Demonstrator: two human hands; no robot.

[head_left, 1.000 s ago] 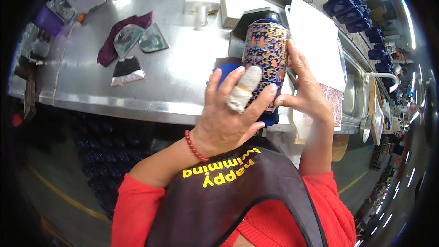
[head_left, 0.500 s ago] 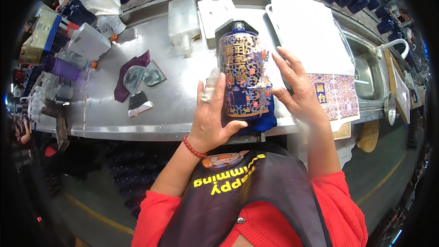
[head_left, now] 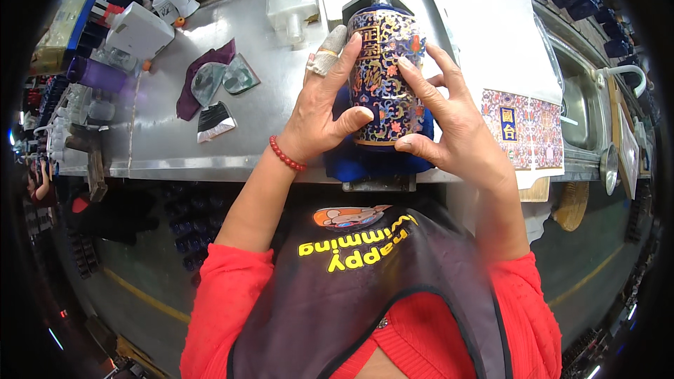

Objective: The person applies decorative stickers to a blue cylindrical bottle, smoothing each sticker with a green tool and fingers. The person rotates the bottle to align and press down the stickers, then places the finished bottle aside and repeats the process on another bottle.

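The left hand (head_left: 316, 114) and right hand (head_left: 462, 130) hold a flowery blue bottle (head_left: 385, 95) between them, above maybe a blue cloth (head_left: 382, 163).

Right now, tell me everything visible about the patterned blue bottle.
The bottle is dark blue, cylindrical with rounded shoulders and a short neck. Dense multicoloured scrollwork with gold lettering covers the body; a gold line edges the pattern's lower end. It looks glossy, glass or glazed ceramic. It appears to lie back, neck pointing away from the person, above blue cloth. The left hand rests along its left side; the right hand's index fingertip touches its face.
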